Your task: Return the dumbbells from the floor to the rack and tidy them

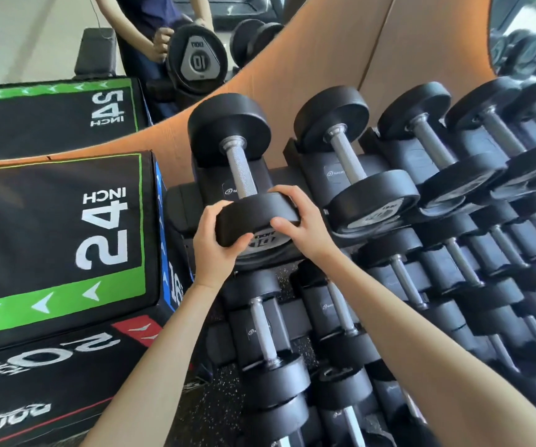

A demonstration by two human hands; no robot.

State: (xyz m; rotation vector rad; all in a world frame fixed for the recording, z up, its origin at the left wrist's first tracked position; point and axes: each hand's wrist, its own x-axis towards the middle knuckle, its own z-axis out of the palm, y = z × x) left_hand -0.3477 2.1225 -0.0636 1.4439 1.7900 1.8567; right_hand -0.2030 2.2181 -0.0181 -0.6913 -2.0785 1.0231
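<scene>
A black dumbbell with a knurled steel handle lies in the leftmost cradle of the rack's top tier. Both hands grip its near head. My left hand curls round the head's left side, thumb under the rim. My right hand wraps the right side, fingers over the top edge. The far head rests against the orange wall panel. More black dumbbells fill the cradles to the right.
Stacked black plyo boxes marked 24 INCH and 20 INCH stand close on the left. Lower rack tiers hold further dumbbells. A mirror behind reflects a person and a dumbbell marked 10. Speckled floor shows below.
</scene>
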